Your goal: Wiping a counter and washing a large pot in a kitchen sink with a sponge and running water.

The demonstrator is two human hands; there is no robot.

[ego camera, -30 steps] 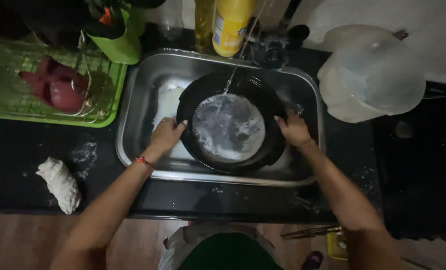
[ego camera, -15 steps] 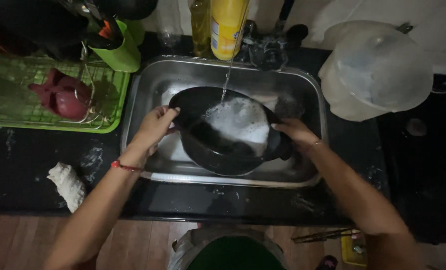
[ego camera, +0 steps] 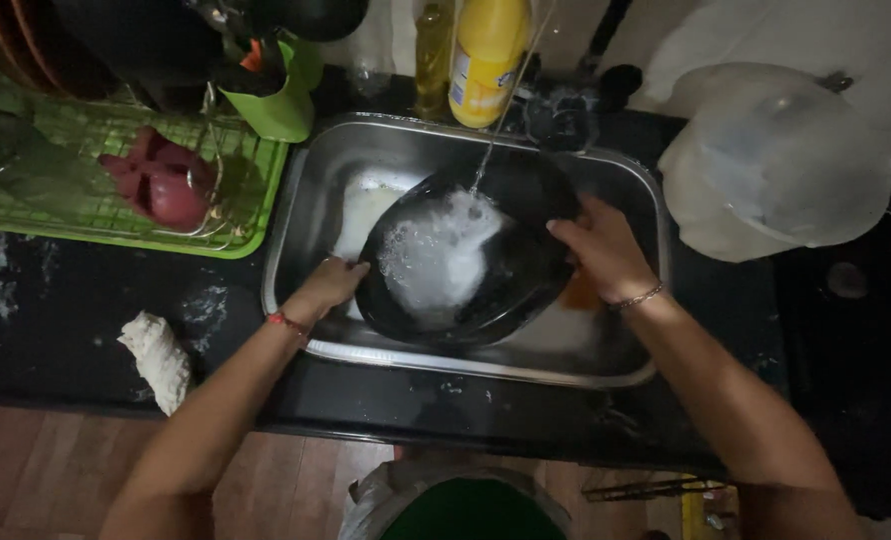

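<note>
Two bare hands grip one round black pan [ego camera: 466, 265] tilted inside the stainless steel sink [ego camera: 631, 345], which is set into the dark counter [ego camera: 86, 320]. The left hand [ego camera: 326, 287] has its fingers curled over the pan's near-left rim; the right hand [ego camera: 598, 245] holds the far-right rim, fingers wrapped on it. White suds cover the pan's inside, and a thin stream of water [ego camera: 484, 170] lands on its upper part. With wet, soapy rims, either grip could slip, I judge, and the pan would drop against the steel basin. Tilted as it is, the stream could also splash over the sink's front edge onto the counter. A crumpled white cloth [ego camera: 158, 358] lies left of the sink. Farther back stand a green dish rack [ego camera: 66, 215] and a yellow bottle [ego camera: 486, 55].
</note>
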